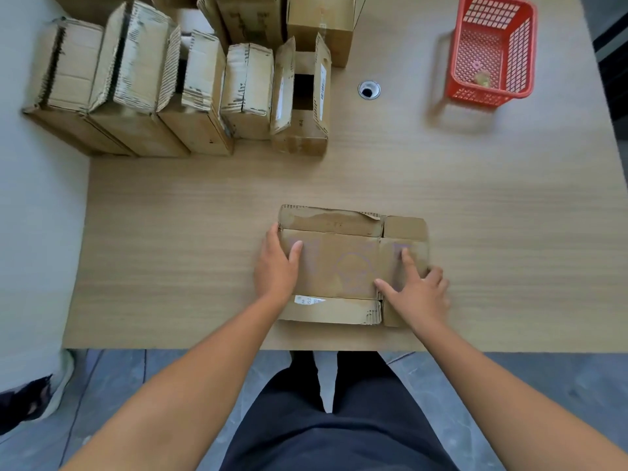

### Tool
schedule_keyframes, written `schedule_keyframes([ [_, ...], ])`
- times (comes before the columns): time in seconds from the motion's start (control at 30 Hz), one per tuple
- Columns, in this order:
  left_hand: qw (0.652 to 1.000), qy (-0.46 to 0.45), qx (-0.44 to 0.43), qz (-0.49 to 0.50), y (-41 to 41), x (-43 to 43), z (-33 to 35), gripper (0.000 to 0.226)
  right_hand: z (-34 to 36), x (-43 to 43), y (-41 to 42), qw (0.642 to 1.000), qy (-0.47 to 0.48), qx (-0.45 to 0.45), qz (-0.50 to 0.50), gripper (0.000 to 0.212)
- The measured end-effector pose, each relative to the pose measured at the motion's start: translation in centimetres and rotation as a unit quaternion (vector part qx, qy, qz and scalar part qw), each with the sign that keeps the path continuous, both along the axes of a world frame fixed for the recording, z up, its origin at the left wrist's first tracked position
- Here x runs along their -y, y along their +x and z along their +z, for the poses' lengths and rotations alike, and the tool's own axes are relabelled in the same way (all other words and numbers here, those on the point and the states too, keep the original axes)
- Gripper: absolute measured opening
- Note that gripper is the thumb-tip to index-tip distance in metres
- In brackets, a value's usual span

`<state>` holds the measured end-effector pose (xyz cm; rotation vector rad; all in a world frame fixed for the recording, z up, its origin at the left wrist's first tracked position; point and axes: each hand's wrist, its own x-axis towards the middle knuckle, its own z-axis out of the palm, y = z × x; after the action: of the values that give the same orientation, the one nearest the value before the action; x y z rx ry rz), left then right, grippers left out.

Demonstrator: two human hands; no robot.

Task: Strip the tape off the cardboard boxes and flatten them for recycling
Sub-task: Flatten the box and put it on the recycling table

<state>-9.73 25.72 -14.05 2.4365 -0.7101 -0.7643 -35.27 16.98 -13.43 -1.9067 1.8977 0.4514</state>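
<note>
Flattened box [339, 266] on table [170, 232], left hand [277, 266], right hand [419, 294] pressing it

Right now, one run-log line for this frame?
step: flattening | flattened box on table | left hand, right hand: pressing it | unflattened boxes waiting

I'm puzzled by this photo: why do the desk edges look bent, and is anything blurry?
Head view: the wide lens bows the desk edges; light is soft, with a faint shadow beside the red basket; the row of boxes looks slightly smeared, the flattened box fairly sharp.
</note>
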Motion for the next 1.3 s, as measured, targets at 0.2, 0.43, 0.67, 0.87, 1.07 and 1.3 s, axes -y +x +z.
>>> schedule_keyframes([
  [0.2,0.981,0.108,0.105,-0.121,0.2,-1.7,-0.2,0.084,-0.6,0.8,0.5,1.000,-0.013,0.012,-0.020,0.099],
  [0.43,0.960,0.180,0.048,-0.207,1.1,-0.8,1.9,0.100,-0.6,-0.5,-1.2,0.978,0.002,0.198,-0.059,0.084],
  [0.67,0.959,0.142,0.065,-0.238,-0.3,-3.2,1.9,0.087,2.0,-2.8,-0.7,0.988,0.039,0.146,-0.024,0.089],
  [0.87,0.910,0.090,0.184,-0.360,0.4,-5.7,-1.0,0.104,0.8,-3.5,1.1,0.989,0.030,0.038,0.142,0.091],
  [1.07,0.916,0.022,0.206,-0.345,0.8,-5.9,-2.4,0.105,-2.3,-3.8,1.8,0.981,-0.042,0.026,0.189,0.085],
  [1.3,0.909,0.024,0.244,-0.336,0.6,-5.9,-4.3,0.102,-5.7,-4.6,1.4,0.966,-0.168,0.042,0.194,0.084],
])
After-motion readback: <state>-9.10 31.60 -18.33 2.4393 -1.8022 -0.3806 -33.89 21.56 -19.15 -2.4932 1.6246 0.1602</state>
